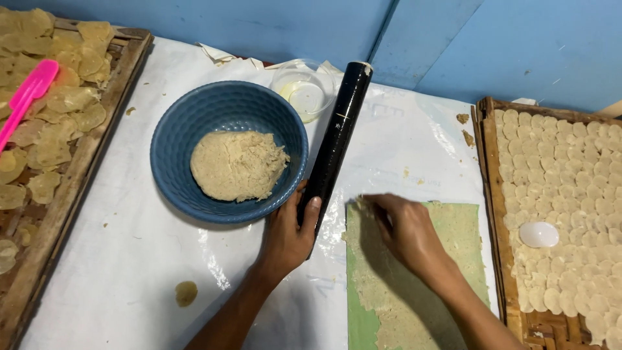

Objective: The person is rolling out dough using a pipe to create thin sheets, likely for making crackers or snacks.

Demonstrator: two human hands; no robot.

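**Dough sheet under my right hand, roller in my left**

Nearest me, my right hand lies on the thin rolled dough sheet, which sits on a green mat — my fingers pinched narrow at the sheet's far left corner. My left hand is just beside it, fingers wrapped around the near end of the black rolling pin, which slants away across the white plastic covering the bench. A small dab of dough lies apart on the plastic to the left.

Further out, touching the pin's left side, the blue bowl holds a lump of tan dough. Behind it stands a small clear cup with something pale inside.

On the right, a woven tray carries rows of small round dough discs and a white round cutter. On the left, a wooden tray holds irregular dried pieces and a pink spatula.
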